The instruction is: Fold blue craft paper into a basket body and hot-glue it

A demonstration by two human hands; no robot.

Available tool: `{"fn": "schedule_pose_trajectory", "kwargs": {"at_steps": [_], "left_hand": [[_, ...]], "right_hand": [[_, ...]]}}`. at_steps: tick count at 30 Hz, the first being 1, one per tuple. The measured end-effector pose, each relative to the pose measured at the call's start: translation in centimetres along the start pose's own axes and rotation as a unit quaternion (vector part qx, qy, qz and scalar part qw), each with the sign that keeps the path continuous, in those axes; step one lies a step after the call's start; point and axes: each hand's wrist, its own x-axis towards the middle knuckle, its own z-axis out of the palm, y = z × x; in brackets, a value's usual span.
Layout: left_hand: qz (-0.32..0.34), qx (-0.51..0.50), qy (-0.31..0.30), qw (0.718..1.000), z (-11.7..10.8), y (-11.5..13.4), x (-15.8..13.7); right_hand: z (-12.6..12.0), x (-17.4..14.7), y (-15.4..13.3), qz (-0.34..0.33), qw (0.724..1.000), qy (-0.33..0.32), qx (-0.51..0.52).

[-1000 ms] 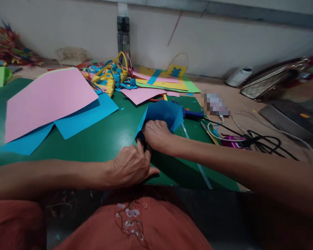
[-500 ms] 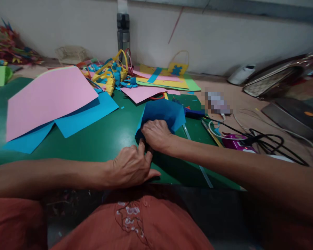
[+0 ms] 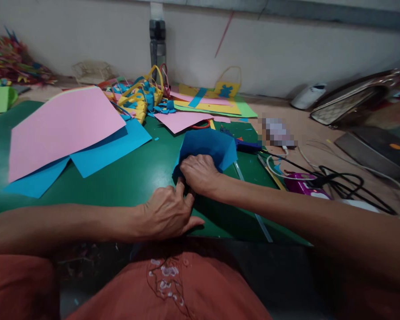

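A deep blue folded paper piece (image 3: pixel 208 138), open like a pouch, stands on the green board (image 3: pixel 120 186) in front of me. My right hand (image 3: pixel 200 172) reaches into its opening, closed with the knuckles up, and grips the paper at its near lower edge. The fingertips there are hidden. My left hand (image 3: pixel 168 211) lies on the board just nearer to me. Its forefinger points at and touches the paper's bottom edge beside the right hand, and its thumb stretches out to the right.
Pink sheets (image 3: pixel 63 129) lie over blue sheets (image 3: pixel 110 151) at the left. Yellow-and-blue paper baskets (image 3: pixel 143 100) stand behind. A blue glue gun (image 3: pixel 248 146), a cutter (image 3: pixel 270 171), a clear glue stick (image 3: pixel 253 200) and a purple power adapter (image 3: pixel 302 184) with cables lie right.
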Motion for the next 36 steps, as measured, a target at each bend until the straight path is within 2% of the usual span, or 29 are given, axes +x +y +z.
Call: {"fn": "schedule_pose_trajectory", "kwargs": {"at_steps": [7, 11, 13, 17, 22, 24, 30, 36], "left_hand": [[-0.01, -0.054, 0.002, 0.998, 0.1, -0.5, 0.2], [-0.002, -0.053, 0.025, 0.998, 0.5, -1.0, 0.2], [0.011, -0.046, 0.046, 0.998, 0.6, -1.2, 0.3], [0.04, -0.033, 0.081, 0.995, 0.9, -1.4, 0.4], [0.047, -0.006, 0.103, 0.994, 1.4, -1.0, 0.4], [0.048, 0.008, 0.104, 0.993, 1.4, -0.8, 0.5], [0.034, 0.019, 0.067, 0.997, 0.9, -0.5, 1.0], [0.027, 0.014, 0.029, 0.999, 0.6, -0.5, 1.4]], "right_hand": [[-0.7, -0.2, 0.0, 0.01, 1.0, 0.002, -0.009], [-0.8, -2.8, -0.4, -0.001, 1.0, 0.015, -0.022], [0.0, -5.1, -0.6, -0.045, 0.997, 0.049, -0.047], [2.5, -9.5, -0.6, -0.076, 0.989, 0.111, -0.055], [3.8, -10.8, 0.3, -0.081, 0.986, 0.137, -0.045], [3.7, -10.3, 0.6, -0.069, 0.99, 0.113, -0.05], [3.5, -8.6, 1.2, -0.025, 0.999, -0.035, -0.032], [3.2, -7.9, 1.8, -0.012, 0.995, -0.099, 0.004]]}}
